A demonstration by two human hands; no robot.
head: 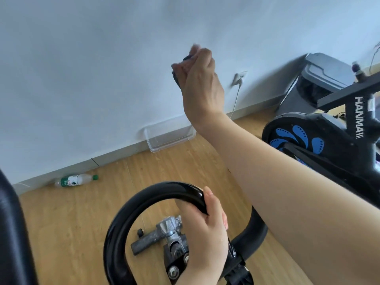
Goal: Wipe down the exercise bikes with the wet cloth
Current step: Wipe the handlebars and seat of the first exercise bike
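1. The cloth (181, 67), dark and bunched up, is held in the right hand (200, 79), which is raised in the air in front of the wall (82, 68). The fingers are curled closed around it, so only a few dark edges show, and it touches no part of a bike.
2. Below that hand, the left hand (207, 229) is wrapped closed around the glossy black looped handlebar (144, 199) of the nearest bike, steadying it.
3. Past the right forearm, on its right side, stands a second black bike (353, 128) with a blue-patterned wheel cover.
4. On the wooden floor (82, 223) beyond the left hand lie a plastic bottle (75, 180) and a clear tray (170, 136) against the wall. A socket (239, 77) with a white cable plugged in sits just beside the raised hand.
5. Risks, as a judgement: the wet cloth is near the socket, so drips or a careless swing could put water on it. The shiny handlebar may be slippery once wet, and the left hand's grip could slide. The loosely bunched cloth could also slip out and fall.
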